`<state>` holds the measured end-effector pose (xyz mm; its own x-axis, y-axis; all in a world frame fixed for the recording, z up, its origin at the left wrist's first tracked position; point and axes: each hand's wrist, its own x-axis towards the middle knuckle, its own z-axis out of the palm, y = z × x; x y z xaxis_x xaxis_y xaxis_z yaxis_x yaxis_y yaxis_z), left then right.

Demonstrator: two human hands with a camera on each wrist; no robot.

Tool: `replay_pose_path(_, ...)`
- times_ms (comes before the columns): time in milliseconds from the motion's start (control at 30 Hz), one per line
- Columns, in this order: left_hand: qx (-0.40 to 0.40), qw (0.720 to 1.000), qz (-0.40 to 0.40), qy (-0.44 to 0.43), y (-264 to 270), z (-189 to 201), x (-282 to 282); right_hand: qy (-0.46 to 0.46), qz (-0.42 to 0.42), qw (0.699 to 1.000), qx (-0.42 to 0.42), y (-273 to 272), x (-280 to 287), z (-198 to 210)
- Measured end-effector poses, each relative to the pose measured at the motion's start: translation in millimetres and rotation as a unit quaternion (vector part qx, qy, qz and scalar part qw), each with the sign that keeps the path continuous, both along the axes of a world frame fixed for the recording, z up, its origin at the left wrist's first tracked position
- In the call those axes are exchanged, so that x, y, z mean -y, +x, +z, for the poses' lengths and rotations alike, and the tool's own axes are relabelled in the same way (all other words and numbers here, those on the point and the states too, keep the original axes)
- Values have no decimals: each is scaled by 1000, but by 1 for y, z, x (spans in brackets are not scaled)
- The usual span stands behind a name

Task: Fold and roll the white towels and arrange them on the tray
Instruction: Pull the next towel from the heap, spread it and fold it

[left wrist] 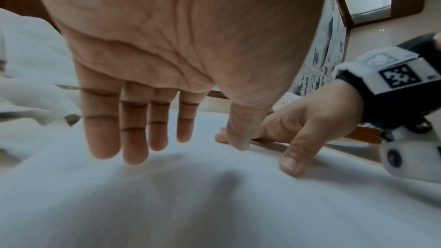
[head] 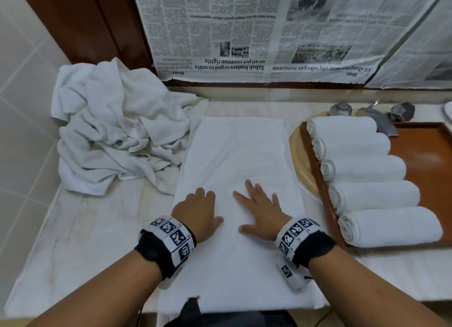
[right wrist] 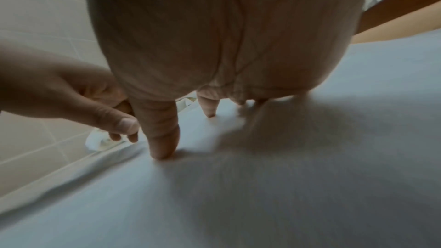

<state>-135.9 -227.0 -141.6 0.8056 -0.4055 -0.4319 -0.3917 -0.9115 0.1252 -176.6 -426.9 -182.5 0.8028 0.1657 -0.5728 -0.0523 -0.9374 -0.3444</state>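
Observation:
A white towel (head: 234, 155) folded into a long strip lies flat on the counter, running away from me. My left hand (head: 198, 210) hovers palm down just above its near middle, fingers straight, as the left wrist view shows (left wrist: 133, 125). My right hand (head: 259, 209) lies beside it with fingers spread and fingertips (right wrist: 162, 150) pressing the cloth. Several rolled white towels (head: 367, 177) lie side by side along the left part of the brown tray (head: 425, 150) at the right.
A heap of crumpled white towels (head: 117, 136) sits at the back left against the tiled wall. The tray rests over a beige basin (head: 297, 155) with a metal tap (head: 376, 116) behind. Newspaper (head: 244, 33) covers the wall behind.

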Motion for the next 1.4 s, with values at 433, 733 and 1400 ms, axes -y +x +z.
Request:
replay_pose_path(433, -4, 1000, 5, 8, 155, -70, 15, -80, -150, 985, 35, 136, 38, -14)
replay_pose_path(733, -10, 998, -22, -65, 205, -68, 50, -38, -65, 995, 66, 193, 35, -22)
replay_pose_path(1400, -63, 995, 57, -59, 237, -57, 5, -130, -191, 973, 29, 215, 69, -3)
